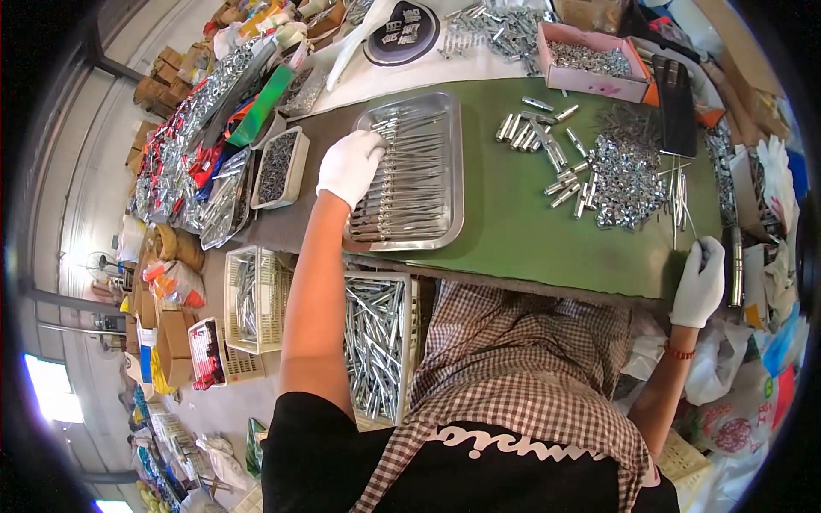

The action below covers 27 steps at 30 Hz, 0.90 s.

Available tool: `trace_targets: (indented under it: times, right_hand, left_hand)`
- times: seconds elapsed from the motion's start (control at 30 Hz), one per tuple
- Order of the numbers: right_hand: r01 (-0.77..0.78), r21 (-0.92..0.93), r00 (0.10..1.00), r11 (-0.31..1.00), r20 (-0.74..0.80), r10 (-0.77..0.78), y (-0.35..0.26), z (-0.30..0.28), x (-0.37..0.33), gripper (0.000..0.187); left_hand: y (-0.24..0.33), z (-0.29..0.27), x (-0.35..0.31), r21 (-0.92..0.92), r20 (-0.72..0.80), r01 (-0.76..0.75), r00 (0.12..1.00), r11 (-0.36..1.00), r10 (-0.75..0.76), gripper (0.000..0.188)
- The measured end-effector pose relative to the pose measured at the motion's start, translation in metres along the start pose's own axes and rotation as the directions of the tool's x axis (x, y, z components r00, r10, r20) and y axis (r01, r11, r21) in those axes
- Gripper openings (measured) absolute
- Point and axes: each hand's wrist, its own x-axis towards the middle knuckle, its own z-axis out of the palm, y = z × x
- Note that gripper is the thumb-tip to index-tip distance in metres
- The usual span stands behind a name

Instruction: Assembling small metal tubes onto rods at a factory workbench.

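Observation:
My left hand (351, 168), in a white glove, is over the left side of a shallow metal tray (457, 171). Its fingers are curled at the ends of slim metal pieces (416, 175) with thicker barrels and thin tapering shafts, lying side by side in the tray. What those fingers hold is hidden. At the right end of the green work mat, my gloved right hand (699, 280) pinches the lower end of a thin metal rod (690, 221). More thin rods lie just beyond it. Left of these are a heap of small shiny metal parts (629, 184) and several short metal tubes (547, 145).
A pink box (592, 84) of small parts stands at the back right. Left of the tray sits a white bin (301, 167) of dark small pieces. Below the table edge, a crate (404, 342) holds many metal tubes. Packed bags (192, 145) crowd the far left.

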Motion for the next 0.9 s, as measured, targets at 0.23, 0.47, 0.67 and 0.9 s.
trace_targets:
  times: [0.23, 0.47, 0.67, 0.9]
  right_hand:
    - [0.008, -0.027, 1.000, 1.000, 0.016, -0.008, 0.002, -0.001, -0.001, 0.019]
    - [-0.014, -0.013, 0.999, 1.000, 0.033, 0.014, 0.001, -0.003, -0.001, 0.019]
    - [-0.024, 0.043, 0.999, 0.999, 0.024, 0.023, 0.000, -0.002, -0.002, 0.019]
    - [-0.024, 0.031, 0.999, 0.999, 0.024, 0.023, -0.003, -0.004, -0.002, 0.019]
  left_hand:
    - [0.035, -0.002, 0.005, 0.141, 0.019, 0.202, 0.978, 0.969, -0.207, 0.038]
    - [0.033, -0.012, 0.020, 0.181, 0.147, 0.270, 0.943, 0.946, -0.297, 0.041]
    - [0.019, -0.016, 0.025, 0.105, 0.233, 0.269, 0.929, 0.957, -0.286, 0.042]
    - [0.010, -0.025, 0.019, -0.140, 0.251, 0.143, 0.962, 0.980, -0.105, 0.033]
